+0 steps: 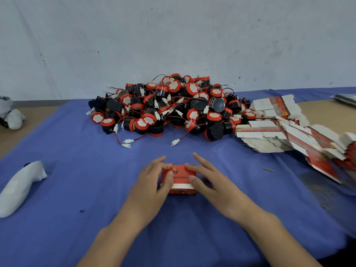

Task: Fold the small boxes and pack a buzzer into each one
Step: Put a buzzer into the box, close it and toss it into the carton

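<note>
Sitting on the blue cloth [77, 170] nearest the person, the small red box [181, 182] is folded into shape and lies flat between both hands. The left hand [152, 182] grips the box's left end, fingers curled over its far edge and thumb against its near side. The right hand [210, 182] rests on the box's right end with fingers nearly straight. Its thumb and one fingertip press the top, and the forefinger points past the box. Left of the box, well apart, lies a white cloth bundle [19, 187]. Beyond the box, also well apart, rises the pile of buzzers [169, 106], black and red, with white plugs on thin wires. Right of the box and farther back, flat box blanks [279, 130] lie fanned out, touching the pile's right edge. Farthest from the box stands a pale wall [173, 35].
</note>
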### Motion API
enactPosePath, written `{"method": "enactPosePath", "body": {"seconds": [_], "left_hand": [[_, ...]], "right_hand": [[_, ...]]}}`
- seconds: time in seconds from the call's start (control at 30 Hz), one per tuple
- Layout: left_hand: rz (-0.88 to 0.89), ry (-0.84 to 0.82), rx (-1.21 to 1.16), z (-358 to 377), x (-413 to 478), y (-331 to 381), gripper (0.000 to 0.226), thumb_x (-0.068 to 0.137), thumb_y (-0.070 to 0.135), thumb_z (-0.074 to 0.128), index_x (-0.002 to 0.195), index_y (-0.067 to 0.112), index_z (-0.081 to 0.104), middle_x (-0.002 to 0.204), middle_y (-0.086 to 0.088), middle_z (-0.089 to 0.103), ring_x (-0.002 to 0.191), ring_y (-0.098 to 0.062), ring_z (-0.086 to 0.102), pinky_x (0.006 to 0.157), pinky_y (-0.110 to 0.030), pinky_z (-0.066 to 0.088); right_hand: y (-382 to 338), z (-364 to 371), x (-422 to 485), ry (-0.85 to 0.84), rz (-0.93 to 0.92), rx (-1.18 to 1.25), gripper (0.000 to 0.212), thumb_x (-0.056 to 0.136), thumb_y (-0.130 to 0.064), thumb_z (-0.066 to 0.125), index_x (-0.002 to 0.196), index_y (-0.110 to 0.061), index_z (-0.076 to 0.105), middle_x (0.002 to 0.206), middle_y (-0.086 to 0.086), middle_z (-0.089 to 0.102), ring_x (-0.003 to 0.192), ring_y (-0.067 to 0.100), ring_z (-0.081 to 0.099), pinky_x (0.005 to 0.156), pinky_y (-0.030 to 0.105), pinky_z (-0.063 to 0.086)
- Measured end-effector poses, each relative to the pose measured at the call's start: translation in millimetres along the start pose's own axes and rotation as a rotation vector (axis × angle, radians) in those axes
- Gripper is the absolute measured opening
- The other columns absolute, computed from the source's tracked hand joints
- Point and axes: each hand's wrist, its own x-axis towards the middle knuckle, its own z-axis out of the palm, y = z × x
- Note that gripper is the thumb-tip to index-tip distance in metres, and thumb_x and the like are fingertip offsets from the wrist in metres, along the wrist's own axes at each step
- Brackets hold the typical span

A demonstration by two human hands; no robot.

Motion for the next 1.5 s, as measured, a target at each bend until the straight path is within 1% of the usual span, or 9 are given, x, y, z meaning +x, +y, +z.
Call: {"method": "enactPosePath", "body": {"seconds": [0.2,0.3,0.57,0.7,0.93,1.1,1.23,1.37,1.5], "left_hand": [[0.159,-0.029,-0.048,1.3,0.6,5.6,0.02,0.097,0.04,0.047,0.112,0.048,0.059,0.126,0.038,0.052,0.133,0.018,0.03,0.102,-0.003,0.028],[0.126,-0.098,-0.101,-5.1,3.5,2.3,0.022,0.088,0.049,0.052,0.108,0.053,0.061,0.123,0.043,0.053,0.132,0.02,0.03,0.099,0.0,0.027],[0.198,-0.095,0.073,-5.8,4.3,-5.2,0.035,0.087,0.063,0.047,0.115,0.049,0.062,0.131,0.04,0.05,0.135,0.015,0.032,0.106,-0.019,0.04],[0.271,0.042,0.231,2.4,-0.4,-1.8,0.047,0.094,0.057,0.043,0.118,0.026,0.07,0.134,0.024,0.056,0.133,0.007,0.037,0.085,-0.041,0.058],[0.273,-0.106,0.212,-6.3,0.7,-7.4,0.049,0.089,0.064,0.033,0.129,0.046,0.056,0.139,0.043,0.038,0.138,0.02,0.019,0.097,-0.001,0.03],[0.259,-0.099,0.232,-6.0,1.1,-8.3,0.04,0.095,0.05,0.042,0.132,0.044,0.056,0.137,0.044,0.038,0.137,0.021,0.021,0.099,-0.015,0.041],[0.2,-0.06,0.141,-7.5,1.6,-6.3,0.051,0.086,0.067,0.032,0.126,0.046,0.056,0.124,0.054,0.039,0.13,0.025,0.028,0.097,-0.016,0.042],[0.116,-0.05,-0.016,-10.1,3.4,-2.9,0.036,0.084,0.07,0.037,0.113,0.055,0.052,0.123,0.037,0.056,0.114,0.009,0.054,0.09,-0.022,0.051],[0.095,-0.062,-0.129,-11.2,5.8,-2.8,0.025,0.087,0.062,0.048,0.106,0.053,0.06,0.123,0.037,0.058,0.116,0.005,0.056,0.088,-0.024,0.054]], "right_hand": [[-3.1,2.1,-3.3,0.024,-0.11,-0.068,0.033,0.105,-0.046,0.044,0.132,-0.064,0.041,0.144,-0.037,0.04,0.134,-0.011,0.039,0.11,0.02,0.038],[-4.5,3.8,-3.9,0.049,-0.092,-0.087,0.037,0.102,-0.051,0.042,0.139,-0.048,0.045,0.141,-0.035,0.044,0.129,-0.01,0.045,0.106,0.021,0.041],[-12.5,4.2,-4.4,0.034,-0.033,-0.257,0.034,0.107,-0.04,0.042,0.135,-0.025,0.053,0.153,-0.024,0.042,0.133,0.005,0.047,0.106,0.034,0.043],[-14.4,7.3,-2.8,0.038,-0.034,-0.358,0.031,0.107,-0.039,0.04,0.129,-0.027,0.059,0.16,-0.023,0.03,0.137,0.005,0.043,0.104,0.036,0.043],[-2.4,6.7,-3.4,0.049,-0.099,-0.286,0.03,0.101,-0.045,0.054,0.128,-0.033,0.054,0.155,-0.029,0.031,0.134,-0.002,0.042,0.105,0.03,0.043],[0.9,11.5,-1.1,0.12,-0.14,-0.238,0.011,0.102,-0.035,0.057,0.112,-0.035,0.053,0.145,-0.03,0.041,0.123,-0.001,0.051,0.096,0.03,0.049],[-0.3,8.9,-0.8,0.119,-0.146,-0.156,0.024,0.104,-0.031,0.054,0.128,-0.035,0.051,0.135,-0.028,0.051,0.118,0.005,0.057,0.097,0.031,0.05],[-3.6,4.6,-0.7,0.109,-0.124,-0.114,0.017,0.106,-0.039,0.046,0.121,-0.038,0.053,0.132,-0.026,0.056,0.117,0.007,0.058,0.096,0.038,0.051],[-5.7,4.4,0.6,0.128,-0.129,-0.118,0.018,0.105,-0.037,0.049,0.12,-0.033,0.057,0.128,-0.022,0.059,0.114,0.008,0.06,0.092,0.036,0.052]]}}
